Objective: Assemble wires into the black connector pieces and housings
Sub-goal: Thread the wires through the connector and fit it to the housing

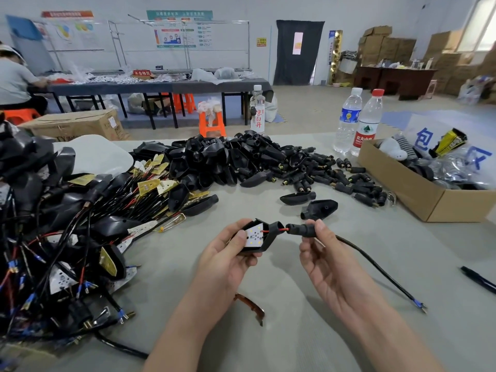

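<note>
Currently the left hand (225, 253) is gripping the black housing (272, 234) at near centre, and the right hand (319, 248) is pinching the connector piece (299, 229) just right of it. Pulling them apart is likely risking a snapped red wire (281, 230).

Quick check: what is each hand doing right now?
Left hand: grips the black housing with its white board.
Right hand: pinches the black connector piece on the cable.

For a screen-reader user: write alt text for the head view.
A person's left hand holds a black housing with a white LED board, while the right hand pinches a black connector on a cable, joined by a red wire. Piles of black housings and wired assemblies crowd the table.
</note>
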`<state>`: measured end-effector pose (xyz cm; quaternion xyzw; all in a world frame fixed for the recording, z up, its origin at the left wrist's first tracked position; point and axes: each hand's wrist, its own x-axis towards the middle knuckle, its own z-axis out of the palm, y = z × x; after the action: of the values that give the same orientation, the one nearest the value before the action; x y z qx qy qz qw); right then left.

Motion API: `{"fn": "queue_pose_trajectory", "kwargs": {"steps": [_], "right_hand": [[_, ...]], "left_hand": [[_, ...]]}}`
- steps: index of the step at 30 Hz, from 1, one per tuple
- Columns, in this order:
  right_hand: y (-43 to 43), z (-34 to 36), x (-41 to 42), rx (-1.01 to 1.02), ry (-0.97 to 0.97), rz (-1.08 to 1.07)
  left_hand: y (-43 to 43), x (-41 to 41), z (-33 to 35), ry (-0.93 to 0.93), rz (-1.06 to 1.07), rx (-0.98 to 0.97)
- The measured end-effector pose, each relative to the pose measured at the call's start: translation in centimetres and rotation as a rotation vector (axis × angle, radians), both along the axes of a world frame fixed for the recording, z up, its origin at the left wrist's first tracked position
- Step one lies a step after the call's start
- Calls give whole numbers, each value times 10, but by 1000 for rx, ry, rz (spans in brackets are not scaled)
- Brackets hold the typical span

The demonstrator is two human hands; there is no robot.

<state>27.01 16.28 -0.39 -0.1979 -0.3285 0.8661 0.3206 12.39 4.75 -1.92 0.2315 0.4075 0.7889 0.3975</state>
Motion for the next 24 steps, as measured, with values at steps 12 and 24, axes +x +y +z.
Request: {"fn": "queue_pose_trajectory", "kwargs": {"steps": [12, 24], "right_hand": [[2, -1, -3, 7, -1, -18], [0, 3, -2, 16, -52, -18]], "left_hand": [[2, 2, 2, 38, -55, 2], [2, 6, 4, -3, -88, 36]]}}
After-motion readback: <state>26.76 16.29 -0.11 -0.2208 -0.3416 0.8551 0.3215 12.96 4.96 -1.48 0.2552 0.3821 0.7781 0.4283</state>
